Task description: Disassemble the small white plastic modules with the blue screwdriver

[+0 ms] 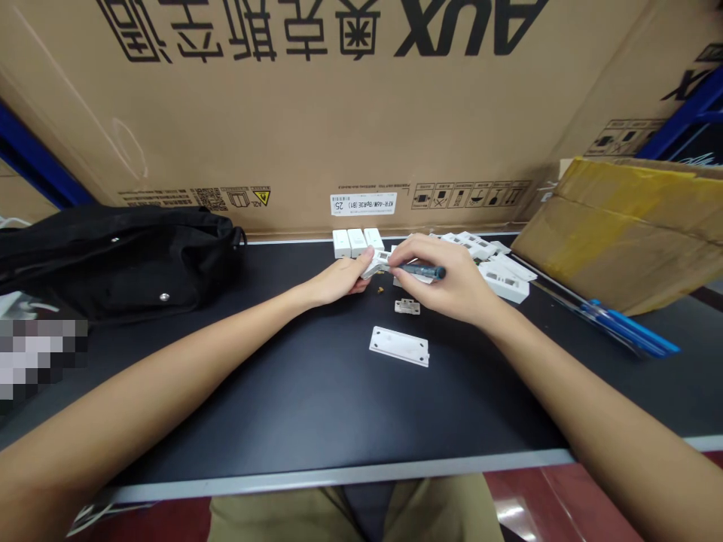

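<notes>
My left hand [342, 278] is closed on a white plastic housing [377, 261] with a rectangular opening, tilted up off the black table. A dark, pen-shaped tool [425, 270] is gripped in my right hand [449, 277], its tip end close to the housing. The fingers hide that tip, so contact cannot be made out. Below the hands lie small brass-coloured bits [380, 290] and a small white bracket [407, 306]. Nearer to me rests a flat white cover plate [398, 346] with holes at its corners.
Three white boxes [357, 242] stand behind my left hand. White housings [504, 281] are heaped behind my right hand. Blue-handled tools [633, 329] lie beside a taped carton [626, 229]. At left is a black bag [118, 260]; a large cardboard box [316, 120] backs the table.
</notes>
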`<state>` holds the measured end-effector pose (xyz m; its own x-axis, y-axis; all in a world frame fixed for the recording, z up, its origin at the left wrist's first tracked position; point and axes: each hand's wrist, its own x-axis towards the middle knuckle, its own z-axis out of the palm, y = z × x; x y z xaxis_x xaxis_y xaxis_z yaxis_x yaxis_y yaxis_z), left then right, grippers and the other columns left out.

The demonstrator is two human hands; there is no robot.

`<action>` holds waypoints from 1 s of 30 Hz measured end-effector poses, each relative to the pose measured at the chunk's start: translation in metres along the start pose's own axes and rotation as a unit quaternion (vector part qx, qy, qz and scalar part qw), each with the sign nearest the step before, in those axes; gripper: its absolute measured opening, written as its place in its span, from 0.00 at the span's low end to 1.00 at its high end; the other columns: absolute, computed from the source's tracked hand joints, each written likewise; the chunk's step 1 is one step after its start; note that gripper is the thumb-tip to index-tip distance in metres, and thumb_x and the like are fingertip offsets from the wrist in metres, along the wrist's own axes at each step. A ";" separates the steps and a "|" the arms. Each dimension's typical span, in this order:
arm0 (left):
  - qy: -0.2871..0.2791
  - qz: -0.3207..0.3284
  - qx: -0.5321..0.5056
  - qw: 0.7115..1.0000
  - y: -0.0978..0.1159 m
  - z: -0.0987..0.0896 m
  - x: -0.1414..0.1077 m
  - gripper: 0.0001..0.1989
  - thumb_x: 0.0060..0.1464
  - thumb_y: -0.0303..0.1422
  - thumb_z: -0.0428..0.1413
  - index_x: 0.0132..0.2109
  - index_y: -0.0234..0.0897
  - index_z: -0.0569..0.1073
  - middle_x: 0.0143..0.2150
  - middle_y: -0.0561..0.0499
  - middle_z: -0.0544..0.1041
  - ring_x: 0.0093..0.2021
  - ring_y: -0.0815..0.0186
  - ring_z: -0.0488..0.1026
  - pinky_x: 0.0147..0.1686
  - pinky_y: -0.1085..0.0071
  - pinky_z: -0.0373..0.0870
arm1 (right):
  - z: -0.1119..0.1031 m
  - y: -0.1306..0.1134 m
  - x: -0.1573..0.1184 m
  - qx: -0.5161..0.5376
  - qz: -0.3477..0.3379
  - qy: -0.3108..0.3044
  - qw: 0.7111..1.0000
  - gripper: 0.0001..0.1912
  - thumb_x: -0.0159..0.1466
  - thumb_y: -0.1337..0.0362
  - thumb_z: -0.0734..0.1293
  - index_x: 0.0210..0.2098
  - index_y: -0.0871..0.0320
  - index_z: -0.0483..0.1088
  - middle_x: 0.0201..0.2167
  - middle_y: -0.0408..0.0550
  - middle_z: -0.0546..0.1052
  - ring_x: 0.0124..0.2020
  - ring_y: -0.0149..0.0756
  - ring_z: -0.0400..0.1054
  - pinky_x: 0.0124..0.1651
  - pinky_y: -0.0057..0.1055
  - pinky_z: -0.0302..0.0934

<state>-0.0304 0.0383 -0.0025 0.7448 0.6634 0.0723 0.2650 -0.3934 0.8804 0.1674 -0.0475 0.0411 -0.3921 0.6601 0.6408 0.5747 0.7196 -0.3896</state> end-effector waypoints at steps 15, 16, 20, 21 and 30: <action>0.147 0.020 0.296 0.944 -0.009 -0.008 -0.002 0.30 0.63 0.55 0.43 0.23 0.37 0.67 0.21 0.53 0.69 0.25 0.67 0.64 0.28 0.70 0.55 | -0.028 0.023 -0.005 -0.002 0.124 0.051 0.991 0.09 0.68 0.65 0.59 0.35 0.57 0.69 0.30 0.46 0.75 0.33 0.36 0.69 0.39 0.34 0.61; 0.135 0.016 0.335 0.932 -0.008 -0.007 -0.003 0.30 0.63 0.55 0.42 0.23 0.37 0.68 0.21 0.52 0.70 0.25 0.66 0.64 0.27 0.70 0.54 | -0.029 0.025 -0.005 -0.014 0.131 0.016 0.991 0.08 0.67 0.66 0.59 0.36 0.57 0.70 0.31 0.46 0.76 0.33 0.36 0.70 0.39 0.34 0.61; 0.102 0.009 0.427 0.899 -0.003 -0.002 -0.006 0.31 0.63 0.56 0.40 0.26 0.38 0.71 0.26 0.50 0.75 0.28 0.63 0.70 0.26 0.70 0.54 | -0.029 0.030 -0.007 -0.044 0.128 -0.163 0.977 0.10 0.62 0.69 0.61 0.39 0.58 0.73 0.34 0.46 0.78 0.35 0.37 0.70 0.40 0.32 0.60; 0.098 0.008 0.436 0.894 -0.002 -0.002 -0.006 0.31 0.63 0.56 0.39 0.27 0.39 0.72 0.28 0.50 0.76 0.29 0.62 0.71 0.26 0.70 0.55 | -0.029 0.030 -0.007 -0.041 0.124 -0.200 0.971 0.10 0.62 0.68 0.62 0.40 0.58 0.74 0.35 0.46 0.79 0.35 0.37 0.71 0.39 0.32 0.60; 0.121 0.019 0.403 0.907 -0.006 -0.003 -0.005 0.27 0.64 0.55 0.40 0.36 0.39 0.71 0.34 0.50 0.77 0.31 0.62 0.71 0.28 0.69 0.57 | -0.030 0.025 -0.010 -0.066 0.146 -0.292 0.943 0.19 0.56 0.46 0.71 0.33 0.57 0.77 0.22 0.41 0.74 0.23 0.32 0.61 0.28 0.31 0.52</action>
<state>-0.0371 0.0391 -0.0068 0.6323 0.7212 0.2831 0.6757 -0.6921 0.2540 0.2072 -0.0425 0.0450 -0.5105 0.8594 0.0296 0.7884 0.4815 -0.3829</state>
